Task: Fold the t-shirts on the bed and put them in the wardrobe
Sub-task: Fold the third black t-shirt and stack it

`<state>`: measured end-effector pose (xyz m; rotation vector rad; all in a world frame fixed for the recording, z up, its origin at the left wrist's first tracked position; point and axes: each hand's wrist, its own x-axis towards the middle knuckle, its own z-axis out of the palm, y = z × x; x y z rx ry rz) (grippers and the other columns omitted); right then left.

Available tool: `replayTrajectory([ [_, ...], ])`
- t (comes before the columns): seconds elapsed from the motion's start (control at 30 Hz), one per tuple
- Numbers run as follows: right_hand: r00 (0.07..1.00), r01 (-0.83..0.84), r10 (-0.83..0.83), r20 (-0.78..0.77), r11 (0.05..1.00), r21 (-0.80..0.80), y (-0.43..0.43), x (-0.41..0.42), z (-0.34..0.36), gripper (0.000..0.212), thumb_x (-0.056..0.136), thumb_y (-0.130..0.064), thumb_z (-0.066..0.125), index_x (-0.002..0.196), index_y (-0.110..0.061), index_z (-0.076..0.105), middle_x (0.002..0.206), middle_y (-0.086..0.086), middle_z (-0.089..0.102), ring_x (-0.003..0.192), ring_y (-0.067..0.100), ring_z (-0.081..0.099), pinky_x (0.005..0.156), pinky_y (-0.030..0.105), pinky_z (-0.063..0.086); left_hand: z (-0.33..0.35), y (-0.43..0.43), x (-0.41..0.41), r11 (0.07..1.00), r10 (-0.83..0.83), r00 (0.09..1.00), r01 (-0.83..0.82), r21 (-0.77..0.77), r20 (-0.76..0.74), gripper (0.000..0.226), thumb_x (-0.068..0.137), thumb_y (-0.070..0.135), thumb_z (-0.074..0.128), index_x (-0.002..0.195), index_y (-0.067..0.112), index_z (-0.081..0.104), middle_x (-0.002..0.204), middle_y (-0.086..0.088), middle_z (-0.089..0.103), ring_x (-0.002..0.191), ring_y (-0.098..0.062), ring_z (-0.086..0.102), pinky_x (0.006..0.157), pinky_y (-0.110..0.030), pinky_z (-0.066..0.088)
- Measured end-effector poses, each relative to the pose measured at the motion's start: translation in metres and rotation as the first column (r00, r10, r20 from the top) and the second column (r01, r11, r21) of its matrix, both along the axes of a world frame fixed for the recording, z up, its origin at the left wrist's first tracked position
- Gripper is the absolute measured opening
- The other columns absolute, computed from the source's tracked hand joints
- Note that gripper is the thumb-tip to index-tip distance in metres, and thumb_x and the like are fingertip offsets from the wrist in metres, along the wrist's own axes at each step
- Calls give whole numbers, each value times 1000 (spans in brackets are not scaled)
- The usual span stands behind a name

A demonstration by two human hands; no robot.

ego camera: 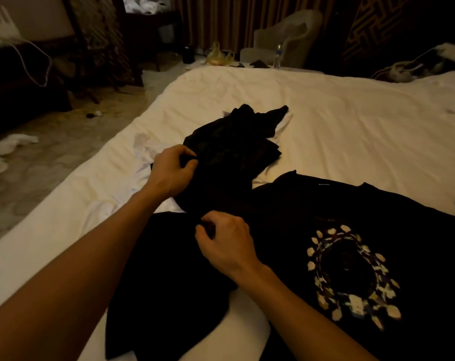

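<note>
Both hands pinched a crumpled black t-shirt (229,152) on the white bed (351,113). The left hand (169,170) and right hand (226,246) probably held it to spread it flat for folding.

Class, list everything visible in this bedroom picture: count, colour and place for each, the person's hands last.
Crumpled plain black t-shirt: one, black, mid-bed.
Black t-shirt with ring-shaped print: one, black, near right of bed.
White garment: one, white, under the crumpled t-shirt.
Wrinkled bed sheet: one, white, covering the bed.
Upholstered armchair: one, pale, beyond the bed.
Clear plastic bottle: one, clear, beside the armchair.
Cloths: several, white, floor at left.
Left hand: one, pinching the crumpled t-shirt.
Right hand: one, pinching that t-shirt's nearer edge.
</note>
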<state>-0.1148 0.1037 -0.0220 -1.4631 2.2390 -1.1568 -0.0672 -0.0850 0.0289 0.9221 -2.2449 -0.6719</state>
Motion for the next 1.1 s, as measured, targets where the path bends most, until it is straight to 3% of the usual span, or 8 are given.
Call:
replayTrajectory([
  [0.23, 991, -35, 32, 132, 999, 23, -42, 5, -24, 22, 91, -42, 57, 95, -23, 68, 82, -7, 66, 77, 13, 64, 72, 40, 57, -32, -31, -4, 1000, 27, 1000, -27, -12, -8, 15, 93, 14, 64, 105, 9, 70, 100, -4, 70, 86, -12, 59, 82, -25, 46],
  [0.43, 994, -4, -3, 110, 998, 64, -55, 13, -32, 33, 82, -55, 67, 96, -25, 70, 78, -11, 65, 74, 6, 62, 71, 30, 55, -66, -37, 1, 998, 66, 998, -66, 18, 0, 14, 94, 17, 63, 106, 10, 66, 97, -4, 69, 69, -6, 54, 61, -5, 36],
  [0.6, 973, -127, 111, 201, 989, 73, -45, 3, -20, 41, 82, -50, 73, 116, -27, 68, 93, -13, 66, 81, 5, 63, 77, 25, 56, -59, -31, -3, 992, 122, 993, -122, -28, -7, 31, 90, 20, 63, 118, 11, 54, 121, -10, 49, 102, -28, 57, 86, -38, 51],
  [0.7, 965, -26, 50, 256, 995, -97, -37, -16, -11, 16, 88, -25, 70, 103, -22, 74, 87, -11, 71, 79, 2, 66, 75, 15, 53, -48, -13, -11, 980, 86, 995, -95, -173, -57, 25, 88, 16, 61, 112, 12, 59, 116, -9, 50, 103, -27, 56, 89, -41, 50],
  [0.8, 976, 127, -97, 195, 981, -149, -27, -49, -6, 12, 92, -18, 63, 96, -24, 72, 85, -14, 69, 80, -1, 64, 71, 9, 47, -45, 13, -23, 956, -127, 991, 134, -263, 44, 13, 91, 14, 59, 103, 14, 64, 104, -4, 57, 96, -21, 55, 86, -39, 50],
  [0.93, 954, 300, -300, -18, 954, -29, -12, -103, -21, 15, 92, -21, 58, 100, -23, 70, 95, -5, 69, 89, 13, 64, 81, 29, 53, -56, 36, -34, 902, -276, 929, 339, -269, 247, 16, 96, 28, 54, 108, 22, 63, 107, 1, 59, 101, -18, 55, 85, -36, 48],
  [1.0, 949, 296, -284, -140, 952, 72, -6, -124, -31, 20, 92, -23, 58, 108, -21, 69, 107, 1, 68, 104, 23, 61, 89, 38, 52, -67, 35, -35, 901, -238, 902, 344, -266, 361, 29, 97, 38, 51, 121, 24, 59, 126, 0, 54, 121, -21, 49, 100, -41, 43],
  [1.1, 958, 227, -161, -237, 931, 285, 0, -147, -42, 49, 94, -45, 55, 139, -25, 53, 144, 0, 50, 138, 28, 39, 108, 47, 39, -87, 27, -30, 935, -183, 837, 311, -172, 516, 57, 95, 57, 39, 146, 33, 39, 159, 4, 26, 151, -16, 11, 119, -53, 10],
])
